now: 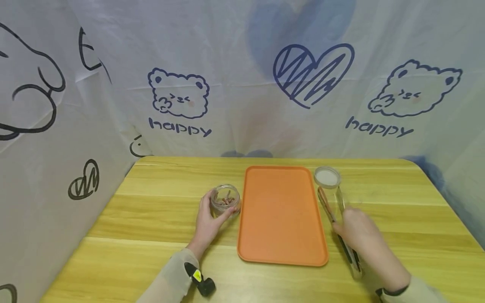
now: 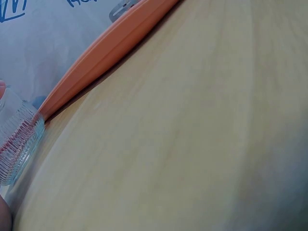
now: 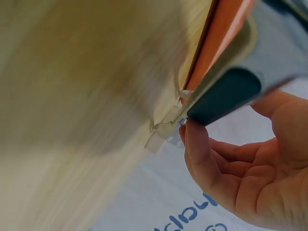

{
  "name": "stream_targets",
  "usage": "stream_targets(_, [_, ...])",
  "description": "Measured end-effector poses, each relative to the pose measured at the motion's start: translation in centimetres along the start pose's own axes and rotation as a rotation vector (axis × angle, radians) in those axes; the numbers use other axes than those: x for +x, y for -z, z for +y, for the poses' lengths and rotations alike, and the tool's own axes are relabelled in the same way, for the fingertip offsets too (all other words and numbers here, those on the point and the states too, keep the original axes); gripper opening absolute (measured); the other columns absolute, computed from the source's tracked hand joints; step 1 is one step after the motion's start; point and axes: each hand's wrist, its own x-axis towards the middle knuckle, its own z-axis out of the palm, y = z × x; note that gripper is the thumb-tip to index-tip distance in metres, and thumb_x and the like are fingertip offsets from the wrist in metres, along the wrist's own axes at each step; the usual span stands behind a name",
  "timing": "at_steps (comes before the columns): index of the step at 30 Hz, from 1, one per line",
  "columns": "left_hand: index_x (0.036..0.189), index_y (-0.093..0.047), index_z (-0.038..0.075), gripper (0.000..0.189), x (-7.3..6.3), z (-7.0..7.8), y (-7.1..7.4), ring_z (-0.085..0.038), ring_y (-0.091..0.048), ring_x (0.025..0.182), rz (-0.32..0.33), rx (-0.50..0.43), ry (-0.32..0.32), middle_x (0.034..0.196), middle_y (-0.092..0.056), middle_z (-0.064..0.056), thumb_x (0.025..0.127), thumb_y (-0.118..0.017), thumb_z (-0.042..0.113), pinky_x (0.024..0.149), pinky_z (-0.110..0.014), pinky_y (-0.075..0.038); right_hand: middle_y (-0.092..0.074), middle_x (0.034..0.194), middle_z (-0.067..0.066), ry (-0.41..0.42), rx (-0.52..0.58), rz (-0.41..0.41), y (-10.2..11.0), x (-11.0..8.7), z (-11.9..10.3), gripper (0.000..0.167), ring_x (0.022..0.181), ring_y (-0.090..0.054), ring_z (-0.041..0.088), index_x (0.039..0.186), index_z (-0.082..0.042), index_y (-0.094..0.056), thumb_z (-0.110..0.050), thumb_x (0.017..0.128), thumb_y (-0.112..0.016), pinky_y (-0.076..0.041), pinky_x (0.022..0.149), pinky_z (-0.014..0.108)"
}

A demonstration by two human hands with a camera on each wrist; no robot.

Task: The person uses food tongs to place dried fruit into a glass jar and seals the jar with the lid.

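My left hand (image 1: 208,223) holds a small clear glass jar (image 1: 224,207) on the table, fingers and thumb around its side. Thin reddish-brown pieces lie inside the open jar. The left wrist view shows the ribbed wall of the jar (image 2: 19,139) beside the tray. At the right, my right hand (image 1: 358,229) grips a pair of metal tongs (image 1: 345,248), blurred in the head view. Their arms are spread and their tips point away from me, close to a round lid (image 1: 327,177). Fingertips touch the dark grip (image 3: 226,96) of the tongs in the right wrist view.
An orange rectangular tray (image 1: 282,214) lies between the two hands, its left edge right by the jar. The wooden table (image 1: 151,214) ends at the back against a white cloth (image 1: 242,92) printed with bears and hearts. More cloth hangs at the sides.
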Motion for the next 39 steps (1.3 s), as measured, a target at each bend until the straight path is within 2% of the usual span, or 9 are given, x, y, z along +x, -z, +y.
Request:
stream_targets(9, [0.143,-0.035,0.007,0.084,-0.1,-0.1,0.0,-0.029,-0.038,0.129,0.009,0.01,-0.017,0.139,-0.04,-0.014,0.077,-0.081,0.031,0.112,-0.046,-0.024,-0.049,0.062,0.008,0.027,0.007,0.027,-1.3,0.4,-0.2,0.024,0.049,-0.047,0.019,0.073,0.004,-0.051,-0.011,0.079,-0.069,-0.041,0.039,0.029])
stream_targets(19, [0.143,-0.036,0.007,0.085,-0.1,-0.1,0.0,-0.029,-0.04,0.127,0.023,0.02,-0.023,0.138,-0.041,-0.015,0.076,-0.082,0.029,0.111,-0.046,-0.026,-0.045,0.061,0.006,0.047,-0.024,0.031,-1.3,0.5,-0.2,0.032,0.049,-0.044,0.019,0.07,0.001,-0.05,-0.017,0.081,-0.073,-0.038,0.041,0.03])
stream_targets(27, [0.143,-0.035,0.01,0.085,-0.1,-0.2,0.1,-0.025,-0.039,0.127,0.006,0.016,0.002,0.137,-0.042,-0.012,0.076,-0.081,0.034,0.111,-0.044,-0.025,-0.044,0.055,0.004,0.039,-0.026,-0.014,-0.8,0.6,1.2,0.041,0.045,-0.042,0.016,0.065,-0.003,-0.047,-0.029,0.091,-0.064,-0.037,0.04,0.028])
stream_targets(29, [0.143,-0.035,0.009,0.085,-0.1,-0.2,0.1,-0.025,-0.039,0.127,0.006,0.016,0.002,0.137,-0.042,-0.012,0.077,-0.081,0.034,0.112,-0.044,-0.025,-0.052,0.06,0.014,0.024,-0.025,-0.029,-0.3,0.8,1.8,0.043,0.048,-0.05,0.021,0.071,0.005,-0.052,-0.031,0.094,-0.06,-0.043,0.043,0.032])
stream_targets(31, [0.144,-0.034,0.009,0.086,-0.1,-0.2,0.1,-0.026,-0.038,0.128,0.006,0.013,0.0,0.138,-0.041,-0.012,0.077,-0.081,0.035,0.112,-0.045,-0.025,-0.059,0.073,0.027,0.021,-0.023,-0.017,0.1,1.1,2.5,0.047,0.058,-0.059,0.032,0.085,0.015,-0.055,-0.031,0.095,-0.058,-0.051,0.051,0.041])
stream_targets(33, [0.144,-0.034,0.009,0.087,-0.1,-0.2,0.1,-0.026,-0.038,0.128,0.005,0.012,0.0,0.139,-0.04,-0.013,0.077,-0.08,0.036,0.112,-0.045,-0.024,-0.059,0.087,0.036,0.035,-0.019,0.018,0.3,1.4,3.3,0.05,0.071,-0.062,0.042,0.099,0.021,-0.053,-0.028,0.095,-0.057,-0.054,0.06,0.049])
stream_targets(35, [0.145,-0.032,0.009,0.088,-0.2,-0.2,0.1,-0.026,-0.037,0.13,0.003,0.008,0.003,0.14,-0.039,-0.013,0.077,-0.08,0.037,0.112,-0.045,-0.023,-0.058,0.095,0.039,0.058,-0.017,0.066,0.3,1.6,4.2,0.049,0.081,-0.061,0.047,0.105,0.022,-0.053,-0.026,0.095,-0.057,-0.053,0.068,0.054])
stream_targets(37, [0.146,-0.031,0.009,0.088,-0.2,-0.1,0.2,-0.026,-0.035,0.132,-0.002,0.001,0.005,0.142,-0.037,-0.013,0.078,-0.079,0.037,0.113,-0.044,-0.022,-0.058,0.095,0.036,0.081,-0.013,0.116,0.1,1.8,5.0,0.045,0.083,-0.06,0.047,0.105,0.019,-0.055,-0.025,0.095,-0.058,-0.052,0.069,0.055])
stream_targets(39, [0.147,-0.028,0.007,0.081,-0.2,0.0,0.3,-0.028,-0.031,0.135,-0.018,-0.031,0.005,0.146,-0.034,-0.014,0.085,-0.073,0.035,0.114,-0.045,-0.02,-0.058,0.098,0.034,0.115,-0.019,0.178,0.0,2.0,5.5,0.042,0.086,-0.059,0.047,0.105,0.016,-0.056,-0.024,0.095,-0.06,-0.051,0.071,0.057])
